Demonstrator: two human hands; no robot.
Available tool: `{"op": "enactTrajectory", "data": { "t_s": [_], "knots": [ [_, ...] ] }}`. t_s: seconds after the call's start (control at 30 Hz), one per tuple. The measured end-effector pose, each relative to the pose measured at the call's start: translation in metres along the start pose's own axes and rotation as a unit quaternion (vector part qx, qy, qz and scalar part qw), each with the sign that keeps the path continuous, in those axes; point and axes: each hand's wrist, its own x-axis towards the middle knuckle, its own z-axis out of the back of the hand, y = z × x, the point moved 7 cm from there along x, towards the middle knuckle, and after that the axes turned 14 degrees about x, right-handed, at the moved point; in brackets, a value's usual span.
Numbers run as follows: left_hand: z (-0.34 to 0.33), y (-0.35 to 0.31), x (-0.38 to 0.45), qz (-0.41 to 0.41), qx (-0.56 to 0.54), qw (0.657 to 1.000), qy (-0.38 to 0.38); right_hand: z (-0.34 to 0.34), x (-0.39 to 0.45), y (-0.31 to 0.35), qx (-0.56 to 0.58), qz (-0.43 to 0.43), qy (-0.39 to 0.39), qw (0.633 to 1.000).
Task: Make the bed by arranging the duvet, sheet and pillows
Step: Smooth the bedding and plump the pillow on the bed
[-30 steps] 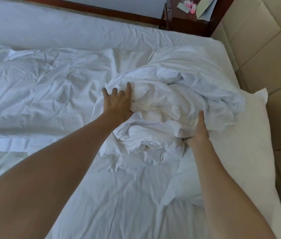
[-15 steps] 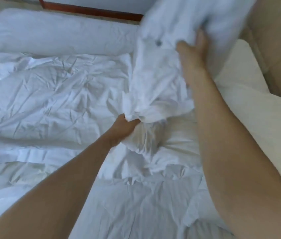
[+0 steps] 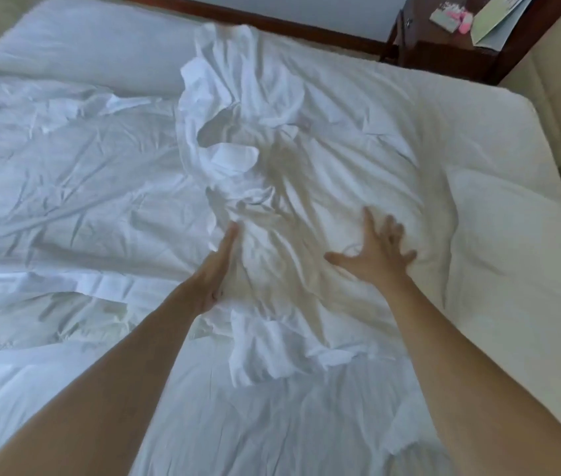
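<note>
Left hand: left hand (image 3: 216,269) is lying edge-on, fingers straight, against the rumpled duvet (image 3: 293,173), gripping nothing.
Right hand: right hand (image 3: 377,250) is spreading its fingers, seemingly pressing the duvet; blurred.
Duvet: is lying mid-bed, beside the pillow (image 3: 512,242).

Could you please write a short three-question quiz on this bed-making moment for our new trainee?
1. True or false: the right hand has its fingers spread flat on the crumpled duvet.
2. What lies on the bed to the right of the right hand? A) a folded towel B) a pillow C) a suitcase
3. Fill in: the left hand lies with straight fingers against the duvet's ____ side, as the person sees it.

Key: 1 true; 2 B; 3 left.
</note>
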Motion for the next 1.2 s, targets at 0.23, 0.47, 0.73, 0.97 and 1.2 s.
{"op": "enactTrajectory", "data": {
  "t_s": [0.23,0.47,0.73,0.97,1.2],
  "knots": [
    [-0.029,0.022,0.016,0.075,0.075,0.980,-0.167,0.009,-0.016,-0.035,-0.013,0.016,-0.101,0.995],
    [-0.025,-0.157,-0.042,-0.267,0.254,0.873,-0.318,0.049,-0.051,-0.035,0.285,0.057,-0.320,0.902],
    [0.062,0.052,-0.046,0.106,0.207,0.929,-0.287,0.003,-0.038,-0.012,0.114,0.106,-0.109,0.982],
    [0.080,0.034,-0.098,0.007,0.077,0.870,-0.487,0.006,-0.044,-0.027,0.074,0.160,-0.141,0.974],
    [0.032,-0.021,-0.083,-0.086,0.460,0.806,-0.362,-0.001,-0.059,-0.027,0.119,0.244,-0.193,0.943]
  ]
}}
